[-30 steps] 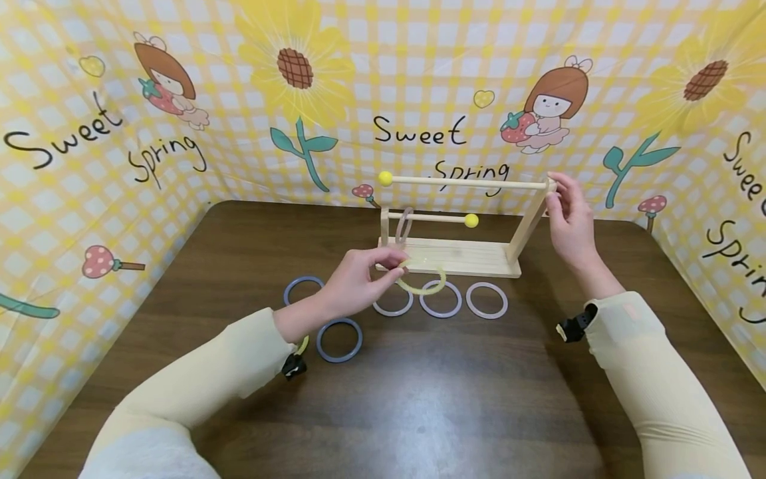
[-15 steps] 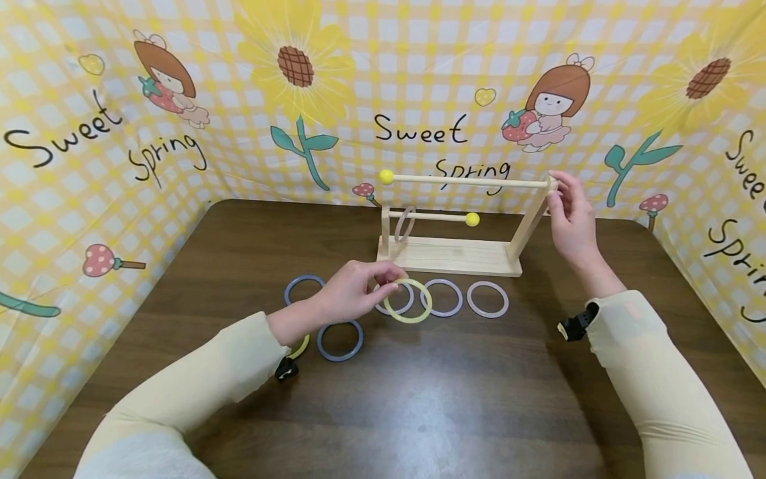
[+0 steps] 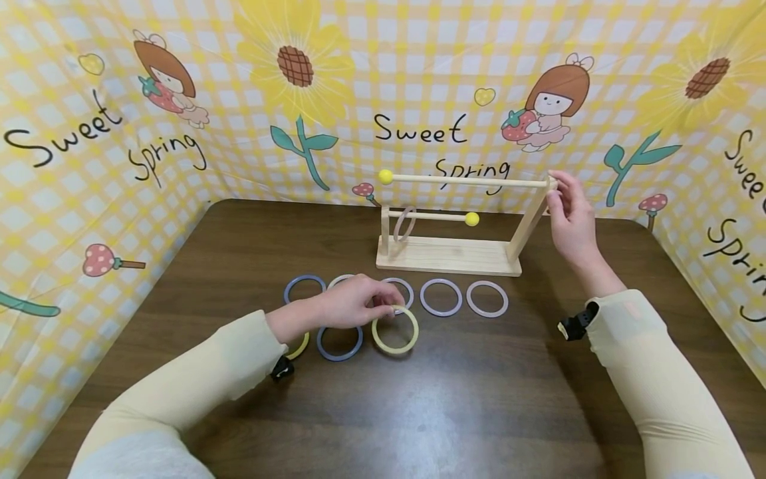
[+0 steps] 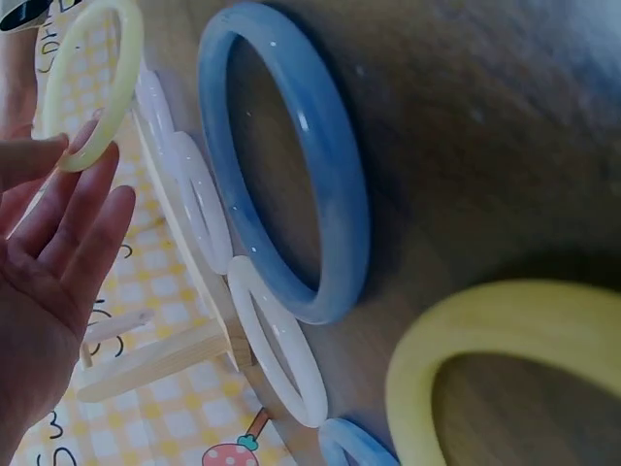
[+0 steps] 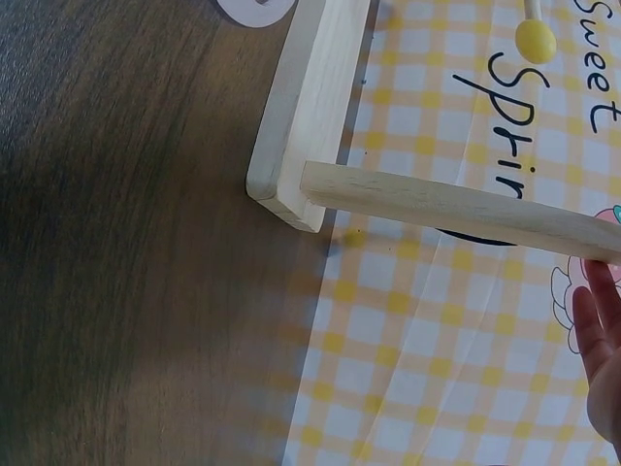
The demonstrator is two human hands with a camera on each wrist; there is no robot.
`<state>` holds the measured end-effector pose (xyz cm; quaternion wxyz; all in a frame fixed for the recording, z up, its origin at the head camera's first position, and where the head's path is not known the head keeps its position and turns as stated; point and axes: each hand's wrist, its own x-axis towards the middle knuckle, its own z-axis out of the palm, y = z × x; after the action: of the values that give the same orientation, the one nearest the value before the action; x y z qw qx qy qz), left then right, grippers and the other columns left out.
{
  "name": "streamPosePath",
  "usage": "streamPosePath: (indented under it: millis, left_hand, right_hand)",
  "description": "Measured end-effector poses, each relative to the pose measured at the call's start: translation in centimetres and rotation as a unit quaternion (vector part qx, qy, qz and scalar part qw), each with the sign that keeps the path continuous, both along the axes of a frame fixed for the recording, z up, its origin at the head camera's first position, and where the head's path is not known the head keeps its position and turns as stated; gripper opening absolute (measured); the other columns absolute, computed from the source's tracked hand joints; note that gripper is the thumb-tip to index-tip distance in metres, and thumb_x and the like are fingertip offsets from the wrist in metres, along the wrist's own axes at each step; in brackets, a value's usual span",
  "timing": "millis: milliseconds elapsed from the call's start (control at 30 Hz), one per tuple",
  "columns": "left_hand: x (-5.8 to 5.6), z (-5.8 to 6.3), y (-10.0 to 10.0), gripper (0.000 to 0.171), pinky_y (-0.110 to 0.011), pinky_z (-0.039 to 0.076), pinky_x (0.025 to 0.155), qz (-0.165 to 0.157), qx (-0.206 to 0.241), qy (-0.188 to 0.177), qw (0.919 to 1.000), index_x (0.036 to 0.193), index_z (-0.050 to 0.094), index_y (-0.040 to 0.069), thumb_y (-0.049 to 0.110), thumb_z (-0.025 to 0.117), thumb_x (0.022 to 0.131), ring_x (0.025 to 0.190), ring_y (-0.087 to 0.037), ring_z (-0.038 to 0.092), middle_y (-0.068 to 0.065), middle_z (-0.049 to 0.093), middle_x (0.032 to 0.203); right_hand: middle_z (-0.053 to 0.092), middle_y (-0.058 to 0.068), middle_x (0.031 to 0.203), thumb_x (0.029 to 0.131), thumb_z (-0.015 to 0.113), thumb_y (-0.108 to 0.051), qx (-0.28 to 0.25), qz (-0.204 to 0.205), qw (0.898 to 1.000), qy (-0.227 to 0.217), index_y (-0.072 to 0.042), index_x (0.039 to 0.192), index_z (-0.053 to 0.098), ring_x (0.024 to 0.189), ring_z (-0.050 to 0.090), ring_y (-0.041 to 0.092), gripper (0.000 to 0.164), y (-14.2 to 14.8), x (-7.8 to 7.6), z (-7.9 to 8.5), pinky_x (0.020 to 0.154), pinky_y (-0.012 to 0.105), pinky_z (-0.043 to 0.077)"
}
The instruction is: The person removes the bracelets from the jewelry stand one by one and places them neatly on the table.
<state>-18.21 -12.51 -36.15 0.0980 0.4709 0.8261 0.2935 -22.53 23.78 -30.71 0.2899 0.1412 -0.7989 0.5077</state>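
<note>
My left hand (image 3: 362, 301) pinches the upper edge of a pale yellow ring (image 3: 395, 350) between thumb and fingers, in front of a row of rings; whether its lower edge touches the table I cannot tell. In the left wrist view that pale yellow ring (image 4: 87, 155) stands tilted at the fingertips. My right hand (image 3: 573, 223) grips the top of the tall post (image 3: 528, 223) of a wooden stand (image 3: 455, 258). A pinkish ring (image 3: 397, 230) hangs on the stand's lower peg (image 3: 439, 217), near its left end. The upper peg (image 3: 467, 181) carries no ring.
On the brown table (image 3: 473, 399) lie a blue ring (image 3: 287, 289), a whitish ring (image 3: 336, 278) partly behind my left hand, and lavender rings (image 3: 423, 298). Nearer are a darker blue ring (image 3: 320, 339) and a yellow ring (image 3: 304, 346), partly under my left wrist. Checked cloth (image 3: 239, 153) walls the table.
My left hand has moved down and slightly left from the stand, bringing the pale yellow ring to the front of the row. My right hand stays on the post.
</note>
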Motion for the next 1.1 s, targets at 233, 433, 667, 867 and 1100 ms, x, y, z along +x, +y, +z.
streamPosePath:
  millis: [233,433,667,867,1100]
  left_hand:
    - [-0.4,-0.7,0.1,0.011,-0.023,0.050,0.070,-0.008,-0.033,-0.020,0.9992,0.102,0.068,0.008,0.004,0.066,0.092,0.075,-0.003,0.059,0.003,0.067,0.084]
    - [-0.8,-1.2,0.4,0.011,-0.020,0.050,0.070,-0.007,-0.047,-0.030,0.9984,0.102,0.069,0.007,0.005,0.064,0.093,0.075,-0.001,0.060,0.005,0.067,0.084]
    - [-1.4,-1.7,0.4,0.012,-0.019,0.050,0.071,0.004,-0.062,-0.039,0.9973,0.103,0.072,0.007,0.007,0.067,0.092,0.076,0.000,0.062,0.007,0.069,0.086]
    - [-1.6,-1.9,0.5,0.010,-0.019,0.049,0.070,0.011,-0.080,-0.028,0.9964,0.098,0.073,0.010,0.007,0.069,0.090,0.076,0.000,0.061,0.009,0.069,0.085]
    - [-1.5,-2.1,0.6,0.010,-0.020,0.048,0.067,0.000,-0.094,0.000,0.9956,0.094,0.074,0.013,0.007,0.071,0.087,0.071,0.001,0.057,0.011,0.066,0.078]
  right_hand:
    - [0.054,0.033,0.126,0.101,0.045,0.000,0.006,-0.001,1.000,0.004,0.010,0.129,0.046,0.087,0.053,-0.001,0.030,-0.1,0.1,0.1,0.076,0.015,0.041]
    - [0.055,0.033,0.126,0.100,0.045,0.001,0.008,-0.002,1.000,0.006,0.012,0.128,0.046,0.087,0.053,-0.001,0.030,-0.1,0.1,0.2,0.076,0.014,0.041]
    - [0.056,0.032,0.125,0.100,0.046,0.001,0.012,-0.005,1.000,0.004,0.011,0.129,0.046,0.087,0.053,-0.001,0.030,-0.1,0.2,0.2,0.077,0.014,0.041]
    - [0.055,0.033,0.125,0.101,0.046,0.000,0.011,-0.003,1.000,0.003,0.011,0.129,0.046,0.087,0.053,0.000,0.030,-0.1,0.2,0.3,0.077,0.014,0.041]
    - [0.055,0.032,0.126,0.101,0.046,-0.002,0.004,0.003,1.000,0.002,0.009,0.130,0.047,0.089,0.053,-0.001,0.031,0.1,0.0,0.1,0.077,0.015,0.041]
